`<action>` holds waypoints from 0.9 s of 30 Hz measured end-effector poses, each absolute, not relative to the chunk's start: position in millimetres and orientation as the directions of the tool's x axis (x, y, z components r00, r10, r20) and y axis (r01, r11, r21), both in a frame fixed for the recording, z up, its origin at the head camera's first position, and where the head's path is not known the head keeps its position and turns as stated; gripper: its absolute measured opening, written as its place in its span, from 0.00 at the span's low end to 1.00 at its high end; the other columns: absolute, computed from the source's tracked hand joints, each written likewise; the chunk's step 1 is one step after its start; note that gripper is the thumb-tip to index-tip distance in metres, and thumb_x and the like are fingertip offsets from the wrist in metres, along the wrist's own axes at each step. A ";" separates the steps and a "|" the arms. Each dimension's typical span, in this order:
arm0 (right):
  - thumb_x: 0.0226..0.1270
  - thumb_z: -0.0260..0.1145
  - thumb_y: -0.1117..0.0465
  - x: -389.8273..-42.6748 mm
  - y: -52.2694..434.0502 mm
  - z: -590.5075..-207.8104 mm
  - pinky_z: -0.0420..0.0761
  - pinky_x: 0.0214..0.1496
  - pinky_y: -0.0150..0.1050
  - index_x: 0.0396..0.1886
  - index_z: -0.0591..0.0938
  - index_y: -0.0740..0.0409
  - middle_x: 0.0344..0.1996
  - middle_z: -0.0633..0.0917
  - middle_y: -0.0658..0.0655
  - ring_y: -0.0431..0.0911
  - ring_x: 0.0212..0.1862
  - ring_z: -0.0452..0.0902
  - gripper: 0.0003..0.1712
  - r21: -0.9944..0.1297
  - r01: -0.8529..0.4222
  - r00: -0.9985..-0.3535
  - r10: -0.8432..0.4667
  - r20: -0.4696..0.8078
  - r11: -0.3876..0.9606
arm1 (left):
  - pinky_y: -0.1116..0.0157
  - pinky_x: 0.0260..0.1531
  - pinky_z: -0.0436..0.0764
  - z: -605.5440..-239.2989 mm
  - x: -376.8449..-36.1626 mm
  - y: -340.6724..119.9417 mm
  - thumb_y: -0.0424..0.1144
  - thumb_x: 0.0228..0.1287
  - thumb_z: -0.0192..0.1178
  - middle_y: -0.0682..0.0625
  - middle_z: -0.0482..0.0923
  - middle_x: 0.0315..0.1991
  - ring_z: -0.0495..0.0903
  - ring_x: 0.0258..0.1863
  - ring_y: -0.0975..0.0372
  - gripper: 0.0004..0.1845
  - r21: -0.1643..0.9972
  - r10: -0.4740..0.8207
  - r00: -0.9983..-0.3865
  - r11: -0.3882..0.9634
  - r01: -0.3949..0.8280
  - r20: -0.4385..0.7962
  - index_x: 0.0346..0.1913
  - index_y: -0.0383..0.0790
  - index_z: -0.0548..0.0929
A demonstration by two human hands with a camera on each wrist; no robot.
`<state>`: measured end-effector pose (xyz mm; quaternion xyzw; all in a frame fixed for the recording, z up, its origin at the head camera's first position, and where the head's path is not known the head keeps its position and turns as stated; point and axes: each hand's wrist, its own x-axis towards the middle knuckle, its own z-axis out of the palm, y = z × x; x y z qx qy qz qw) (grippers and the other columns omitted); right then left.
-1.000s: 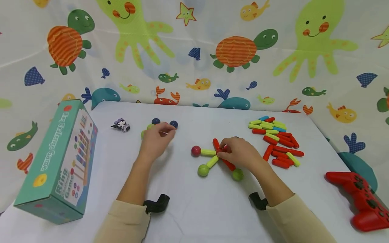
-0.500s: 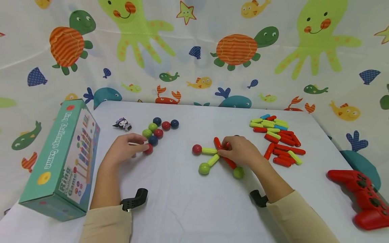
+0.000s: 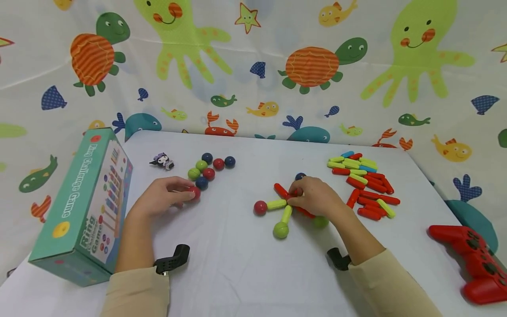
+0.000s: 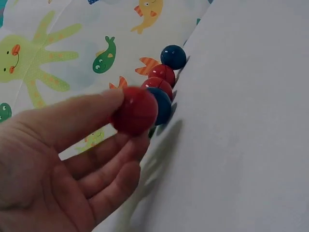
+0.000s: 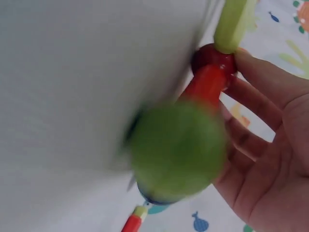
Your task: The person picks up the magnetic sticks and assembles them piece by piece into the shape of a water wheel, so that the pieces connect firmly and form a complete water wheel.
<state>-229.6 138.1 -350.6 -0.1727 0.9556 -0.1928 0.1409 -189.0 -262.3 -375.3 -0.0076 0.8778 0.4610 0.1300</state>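
left hand (image 3: 160,197) pinches a red ball (image 3: 194,193) between thumb and fingertips, right at the near end of the ball cluster (image 3: 210,166), low over the table (image 3: 237,264). right hand (image 3: 314,197), right of that cluster, has its fingers curled round the hub of the stick figure (image 3: 283,207); the stick pile (image 3: 364,185) lies further right.

Head view: bright, even light; your hands cast soft shadows on table (image 3: 245,273); edges bowed. Right wrist view: green ball (image 5: 176,150) blurred.
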 end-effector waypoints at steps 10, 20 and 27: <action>0.69 0.72 0.58 -232.7 135.6 -347.6 0.84 0.53 0.46 0.49 0.90 0.53 0.44 0.85 0.55 0.50 0.50 0.78 0.12 -0.411 -0.329 -0.878 -0.435 -0.198 0.850 | 0.59 0.55 0.85 -379.7 -212.7 -171.1 0.44 0.65 0.71 0.47 0.83 0.58 0.84 0.55 0.55 0.21 0.930 0.296 -0.935 0.359 -0.078 -0.193 0.59 0.47 0.84; 0.64 0.76 0.51 -242.3 97.8 -363.7 0.80 0.40 0.35 0.46 0.89 0.52 0.39 0.81 0.53 0.46 0.42 0.75 0.15 -0.258 -0.379 -0.876 -0.434 -0.209 0.889 | 0.56 0.60 0.83 -402.5 -227.7 -121.1 0.41 0.66 0.70 0.52 0.83 0.57 0.82 0.58 0.56 0.19 0.931 0.161 -0.973 0.350 -0.099 -0.164 0.59 0.52 0.84; 0.66 0.75 0.52 -243.8 109.1 -360.7 0.79 0.41 0.36 0.44 0.89 0.51 0.37 0.80 0.53 0.46 0.42 0.75 0.12 -0.367 -0.379 -0.862 -0.469 -0.193 0.849 | 0.55 0.58 0.84 -405.0 -229.2 -115.5 0.40 0.65 0.71 0.52 0.85 0.50 0.83 0.54 0.56 0.15 0.880 0.196 -0.975 0.475 0.001 -0.104 0.54 0.51 0.85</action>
